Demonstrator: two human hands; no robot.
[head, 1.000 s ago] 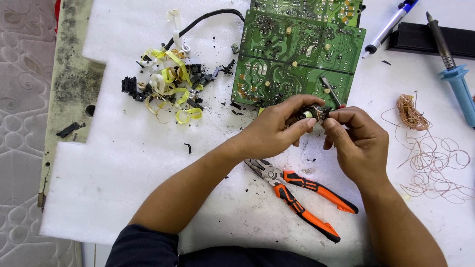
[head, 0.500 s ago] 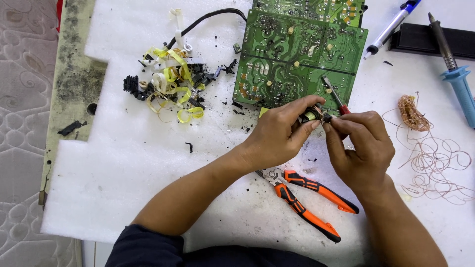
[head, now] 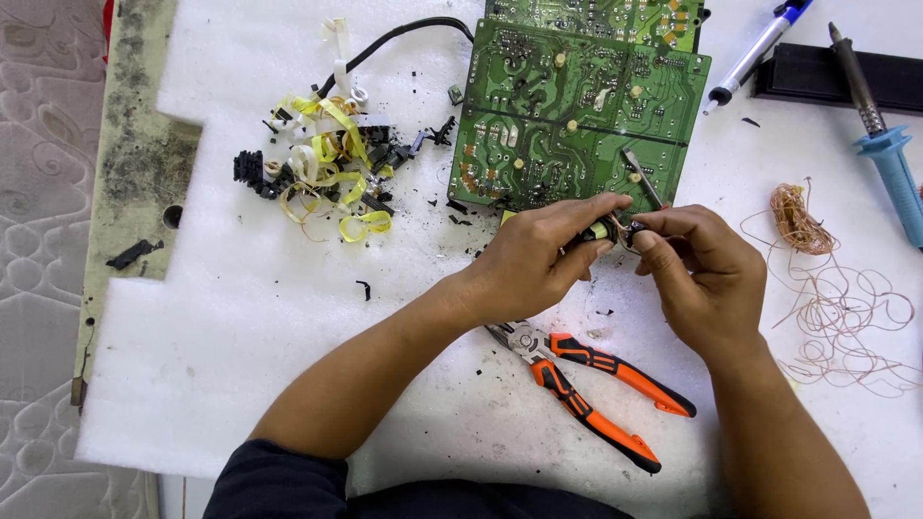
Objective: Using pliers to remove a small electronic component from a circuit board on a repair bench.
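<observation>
White foam sheeting [head: 240, 365] covers the worktop, with a patterned floor showing at the far left of the frame. In the upper left lies a heap of yellow tape scraps [head: 332, 173] mixed with black plastic bits, and a black cable [head: 404, 34] curls off toward the top. At upper centre sits a green circuit board [head: 577, 106], solder side up. Just below its lower edge, at the middle of the frame, the left hand [head: 538, 264] comes in from the lower left with fingers and thumb clamped on a small dark coil part [head: 601, 234] that has a yellowish band. The right hand [head: 697, 279] meets it from the right, thumb and forefinger pinched together at the part's right end; whether they hold a strand of wire there is too small to tell. The part lies between the two hands, its long axis roughly left to right, and the left hand carries it while the right works at its end. Below the hands, orange-handled pliers [head: 596, 389] rest shut on the foam, handles pointing to the lower right. Right of the hands spreads a tangle of copper wire [head: 836, 298]. In the upper right lie a blue pen [head: 755, 53] and a blue-handled soldering iron [head: 880, 135].
</observation>
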